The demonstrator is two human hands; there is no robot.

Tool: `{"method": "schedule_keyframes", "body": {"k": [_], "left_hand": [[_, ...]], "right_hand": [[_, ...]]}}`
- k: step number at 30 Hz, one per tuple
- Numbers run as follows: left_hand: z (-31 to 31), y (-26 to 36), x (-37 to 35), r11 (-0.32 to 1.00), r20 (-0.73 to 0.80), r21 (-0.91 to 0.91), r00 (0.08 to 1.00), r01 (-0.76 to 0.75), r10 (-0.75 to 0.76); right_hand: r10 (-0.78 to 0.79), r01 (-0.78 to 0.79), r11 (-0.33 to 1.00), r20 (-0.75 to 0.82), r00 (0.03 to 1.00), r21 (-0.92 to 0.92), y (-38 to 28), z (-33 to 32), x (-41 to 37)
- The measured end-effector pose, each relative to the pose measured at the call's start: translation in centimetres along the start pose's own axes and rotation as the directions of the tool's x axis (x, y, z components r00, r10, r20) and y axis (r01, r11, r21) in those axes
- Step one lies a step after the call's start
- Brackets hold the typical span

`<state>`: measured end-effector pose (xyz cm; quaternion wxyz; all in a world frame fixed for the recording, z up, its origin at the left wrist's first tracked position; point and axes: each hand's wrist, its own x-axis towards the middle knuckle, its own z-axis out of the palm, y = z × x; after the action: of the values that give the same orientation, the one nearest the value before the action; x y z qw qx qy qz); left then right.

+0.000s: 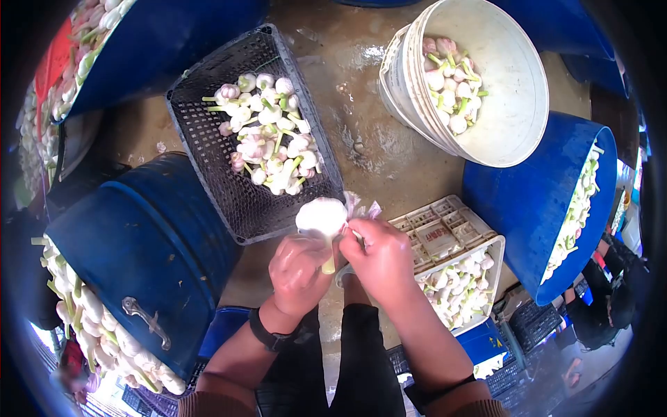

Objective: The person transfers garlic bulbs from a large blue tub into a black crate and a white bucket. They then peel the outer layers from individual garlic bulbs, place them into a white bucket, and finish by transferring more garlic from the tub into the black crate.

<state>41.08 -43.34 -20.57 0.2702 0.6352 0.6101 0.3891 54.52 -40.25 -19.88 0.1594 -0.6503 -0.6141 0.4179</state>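
Observation:
My left hand (299, 272) grips a white garlic bulb (321, 215) by its green stem, holding it up in the middle of the view. My right hand (379, 258) is closed beside it, pinching loose papery skin (361, 207) at the bulb's right side. A black band sits on my left wrist. Just beyond the bulb stands a dark mesh crate (208, 90) holding several peeled garlic bulbs with green stems.
A white bucket (514, 90) with garlic stands at the upper right. A white slatted crate (445, 226) of garlic sits by my right arm. Blue barrels (153, 243) filled with garlic lie at the left, the right (535, 201) and the upper left. The floor is wet.

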Motion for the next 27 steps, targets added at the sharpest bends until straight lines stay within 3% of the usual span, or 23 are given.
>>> {"method": "schedule_keyframes", "body": {"k": [2, 4, 5, 6, 7, 8, 9, 10, 12, 13, 14, 15, 16, 18, 20, 21, 23, 27], "left_hand": [[0.0, 0.0, -0.2, 0.999, 0.004, 0.017, 1.000, -0.028, 0.028], [0.1, 0.3, -0.5, 0.958, -0.095, -0.094, 0.956, 0.270, -0.279], [0.2, 0.5, -0.3, 0.958, -0.094, -0.092, 0.956, 0.271, -0.279], [0.3, 1.0, 0.0, 0.651, -0.056, -0.528, 0.742, 0.546, -0.668], [0.2, 1.1, 0.3, 0.123, 0.168, -0.811, 0.429, 0.573, -0.888], [0.0, 0.7, 0.0, 0.004, 0.252, -0.840, 0.396, 0.543, -0.883], [-0.2, 0.4, -0.1, 0.005, 0.251, -0.839, 0.396, 0.543, -0.883], [-0.3, 0.1, -0.1, -0.068, 0.297, -0.837, 0.348, 0.542, -0.889], [-0.2, -0.4, -0.2, -0.142, 0.343, -0.832, 0.296, 0.536, -0.891], [-0.1, -0.7, -0.2, -0.197, 0.371, -0.821, 0.237, 0.536, -0.898], [0.0, -0.8, -0.2, -0.251, 0.398, -0.808, 0.179, 0.534, -0.900], [0.2, -0.7, -0.3, -0.252, 0.399, -0.806, 0.178, 0.535, -0.899], [0.4, -0.6, -0.4, -0.228, 0.379, -0.804, 0.177, 0.549, -0.908], [0.7, -0.2, -0.3, -0.202, 0.358, -0.801, 0.181, 0.564, -0.916], [0.6, 0.2, -0.5, 0.018, 0.241, -0.781, 0.327, 0.624, -0.914], [0.5, 0.3, -0.3, 0.018, 0.242, -0.780, 0.328, 0.625, -0.913], [0.3, 0.4, -0.2, 0.147, 0.201, -0.731, 0.416, 0.667, -0.887], [-0.1, 0.0, -0.5, 0.124, 0.244, -0.717, 0.415, 0.686, -0.876]], "right_hand": [[0.076, -0.075, 0.995, -0.012, 0.997, 0.067, 1.1, 0.5, 0.1], [0.151, -0.147, 0.980, -0.019, 0.988, 0.137, 2.9, 0.9, 0.3], [0.262, -0.261, 0.964, -0.015, 0.965, 0.044, 4.2, 0.9, 0.3], [0.368, -0.369, 0.928, -0.022, 0.929, -0.048, 5.5, 0.8, 0.4], [0.367, -0.368, 0.929, -0.022, 0.930, -0.045, 7.4, 0.7, 0.3], [0.390, -0.384, 0.905, -0.007, 0.921, -0.181, 9.4, 0.5, 0.2], [0.415, -0.392, 0.864, 0.005, 0.910, -0.315, 10.1, 0.3, 0.2], [0.414, -0.391, 0.865, 0.005, 0.910, -0.314, 10.1, 0.3, 0.1], [0.402, -0.422, 0.896, 0.152, 0.903, 0.137, 9.1, -0.2, -0.2], [0.405, -0.426, 0.895, 0.155, 0.901, 0.134, 8.1, -0.2, -0.5], [0.367, -0.422, 0.868, 0.235, 0.900, 0.263, 6.4, 0.1, -0.7], [0.314, -0.419, 0.821, 0.306, 0.899, 0.388, 4.9, 0.4, -0.6], [0.314, -0.419, 0.821, 0.304, 0.899, 0.389, 3.4, 0.5, -0.4], [0.067, -0.111, 0.961, 0.175, 0.982, 0.255, 1.2, 0.7, 0.0], [0.023, -0.044, 0.988, 0.143, 0.989, 0.148, 0.6, 1.0, 0.2], [-0.022, 0.018, 0.999, 0.118, 0.993, 0.036, 0.5, 1.1, 0.3], [-0.016, 0.007, 0.997, 0.118, 0.993, 0.076, 0.7, 1.3, 0.4], [0.020, -0.038, 0.994, 0.160, 0.987, 0.106, 2.2, 1.7, 0.5]]}}
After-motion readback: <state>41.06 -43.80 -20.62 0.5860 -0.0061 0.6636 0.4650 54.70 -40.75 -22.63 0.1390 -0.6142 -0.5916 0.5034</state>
